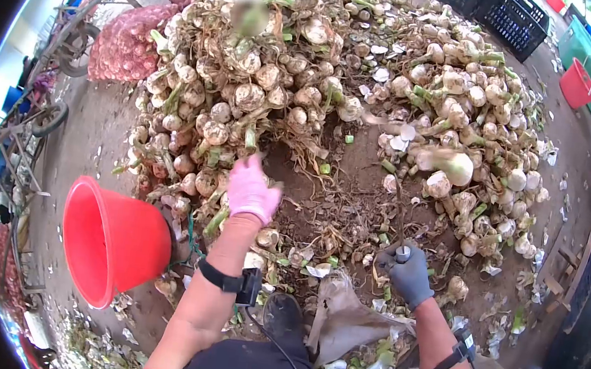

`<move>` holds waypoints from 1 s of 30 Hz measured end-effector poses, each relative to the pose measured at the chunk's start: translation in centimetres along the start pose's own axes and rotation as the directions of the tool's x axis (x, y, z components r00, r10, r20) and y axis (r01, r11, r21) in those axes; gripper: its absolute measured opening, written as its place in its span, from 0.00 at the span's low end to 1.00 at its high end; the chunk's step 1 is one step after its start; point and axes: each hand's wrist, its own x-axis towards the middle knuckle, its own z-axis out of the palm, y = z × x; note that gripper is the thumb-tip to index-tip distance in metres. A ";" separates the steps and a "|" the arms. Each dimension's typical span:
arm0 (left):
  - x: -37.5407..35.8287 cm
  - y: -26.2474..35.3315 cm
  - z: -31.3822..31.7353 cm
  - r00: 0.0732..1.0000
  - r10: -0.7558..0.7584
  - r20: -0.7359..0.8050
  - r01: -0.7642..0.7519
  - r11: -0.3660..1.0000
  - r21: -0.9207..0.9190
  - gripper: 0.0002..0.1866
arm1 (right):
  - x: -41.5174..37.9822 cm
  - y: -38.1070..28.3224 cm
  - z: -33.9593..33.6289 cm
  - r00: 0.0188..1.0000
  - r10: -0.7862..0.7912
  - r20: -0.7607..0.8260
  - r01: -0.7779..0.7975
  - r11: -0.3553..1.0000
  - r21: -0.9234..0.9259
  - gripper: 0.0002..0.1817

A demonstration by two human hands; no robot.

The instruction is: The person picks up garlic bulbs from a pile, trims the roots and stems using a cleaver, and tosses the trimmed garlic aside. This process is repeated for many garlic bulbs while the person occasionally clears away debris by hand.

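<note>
My left hand (252, 190), in a pink glove, reaches to the lower front of a large heap of garlic bulbs (251, 97) with stems. Motion smears its fingers, so whether they hold a bulb cannot be told. In a grey glove, my right hand (409, 274) is closed around a tool with a round grey handle end (403, 254). A thin dark shape runs upward from it, too faint to name surely. Past that hand, a blurred garlic bulb (455, 168) with a cut stem shows at the near left side of a second heap of trimmed bulbs (477, 96).
A red bucket (114, 244) lies tipped at the left. Pink net sacks of garlic (133, 43) stand behind it. Black crates (511, 19) are at the back, another red bucket (579, 83) at the right. Stem scraps and peel litter the soil between the heaps.
</note>
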 end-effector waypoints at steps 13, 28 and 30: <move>-6.1 4.6 -1.5 0.786 0.500 0.364 0.293 0.217 -0.931 0.38 | -1.5 -8.3 -0.2 0.975 -0.196 0.101 0.219 0.913 -0.343 0.11; -9.6 7.1 -3.7 0.752 0.603 0.268 -0.022 0.429 -0.903 0.39 | -2.8 -8.8 0.3 0.877 -0.363 0.315 0.481 0.689 -0.542 0.09; -10.0 7.1 -3.6 0.750 0.586 0.307 0.135 0.319 -0.938 0.39 | -2.4 -8.2 0.4 0.884 -0.367 0.291 0.468 0.699 -0.540 0.09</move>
